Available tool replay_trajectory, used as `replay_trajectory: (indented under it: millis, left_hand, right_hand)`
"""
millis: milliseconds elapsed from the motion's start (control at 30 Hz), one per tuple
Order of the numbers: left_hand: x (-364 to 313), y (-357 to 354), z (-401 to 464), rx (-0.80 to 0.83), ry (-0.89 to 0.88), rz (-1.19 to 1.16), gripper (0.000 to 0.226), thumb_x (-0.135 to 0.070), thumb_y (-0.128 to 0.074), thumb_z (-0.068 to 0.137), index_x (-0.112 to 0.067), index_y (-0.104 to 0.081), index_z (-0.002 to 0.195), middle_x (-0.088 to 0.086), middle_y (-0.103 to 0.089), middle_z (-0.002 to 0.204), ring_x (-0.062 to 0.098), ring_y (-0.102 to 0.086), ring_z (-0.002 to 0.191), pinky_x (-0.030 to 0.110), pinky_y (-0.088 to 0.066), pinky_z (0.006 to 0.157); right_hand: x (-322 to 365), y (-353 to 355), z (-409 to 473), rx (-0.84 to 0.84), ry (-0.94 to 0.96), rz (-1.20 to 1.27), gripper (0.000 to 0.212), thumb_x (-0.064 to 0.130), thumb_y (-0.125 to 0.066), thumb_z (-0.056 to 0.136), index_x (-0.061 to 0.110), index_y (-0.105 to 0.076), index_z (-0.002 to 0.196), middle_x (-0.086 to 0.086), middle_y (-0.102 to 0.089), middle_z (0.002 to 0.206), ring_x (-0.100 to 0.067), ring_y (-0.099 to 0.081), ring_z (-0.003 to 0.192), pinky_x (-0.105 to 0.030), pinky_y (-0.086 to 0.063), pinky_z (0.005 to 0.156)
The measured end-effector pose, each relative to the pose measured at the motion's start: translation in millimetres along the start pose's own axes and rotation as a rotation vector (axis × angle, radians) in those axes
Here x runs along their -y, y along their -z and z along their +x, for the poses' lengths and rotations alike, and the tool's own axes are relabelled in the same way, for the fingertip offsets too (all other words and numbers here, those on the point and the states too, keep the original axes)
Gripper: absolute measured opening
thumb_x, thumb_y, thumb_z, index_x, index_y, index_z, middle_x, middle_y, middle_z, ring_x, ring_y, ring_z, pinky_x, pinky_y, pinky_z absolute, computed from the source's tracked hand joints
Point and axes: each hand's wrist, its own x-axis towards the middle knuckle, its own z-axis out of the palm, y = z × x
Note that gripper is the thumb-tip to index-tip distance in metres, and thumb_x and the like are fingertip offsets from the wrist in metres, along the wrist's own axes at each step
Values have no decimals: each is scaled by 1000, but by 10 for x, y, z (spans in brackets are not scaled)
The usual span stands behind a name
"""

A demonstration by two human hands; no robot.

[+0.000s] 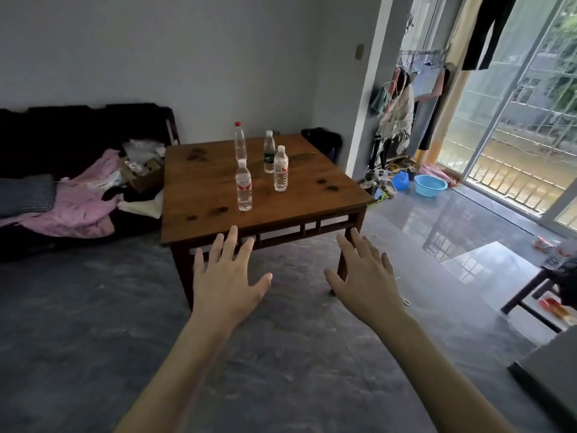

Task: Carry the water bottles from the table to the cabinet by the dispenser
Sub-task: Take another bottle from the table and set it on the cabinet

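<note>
Several clear water bottles stand upright on a square wooden table point(206, 198). A tall red-capped bottle point(240, 142) is at the back. A green-label bottle point(268, 152) stands to its right. A red-label bottle point(280, 169) is nearer, and another red-label bottle point(243, 186) is nearest to me. My left hand point(226, 278) and my right hand point(365, 275) are stretched out in front of the table's near edge, palms down, fingers spread, holding nothing. Both are short of the bottles. No cabinet or dispenser is in view.
A dark sofa point(62, 142) heaped with pink cloth and clutter sits left of the table. A blue basin point(430, 185) and hanging clothes are by the sliding glass door at the right. A low glass-topped table point(496, 267) stands at the right on the grey floor.
</note>
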Motion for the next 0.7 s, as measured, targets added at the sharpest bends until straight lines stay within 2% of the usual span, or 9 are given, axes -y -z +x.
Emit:
replay_trajectory:
  millis: [467, 700]
  left_hand:
    - [843, -216, 1910, -57, 80, -2, 81, -70, -47, 94, -31, -25, 161, 2, -4, 174, 26, -6, 160, 54, -8, 126]
    - [1165, -421, 2689, 3, 90, 3, 81, -71, -46, 93, -32, -24, 161, 2, -4, 174, 26, -5, 160, 55, -9, 126]
  right_hand:
    - [705, -723, 2143, 54, 110, 30, 72, 58, -44, 91, 33, -19, 154, 1, -13, 165, -21, -12, 151, -50, -14, 119]
    - [964, -1047, 2959, 109, 132, 50, 70, 56, -44, 93, 32, -18, 154, -1, -12, 165, -22, -10, 151, -50, -13, 119]
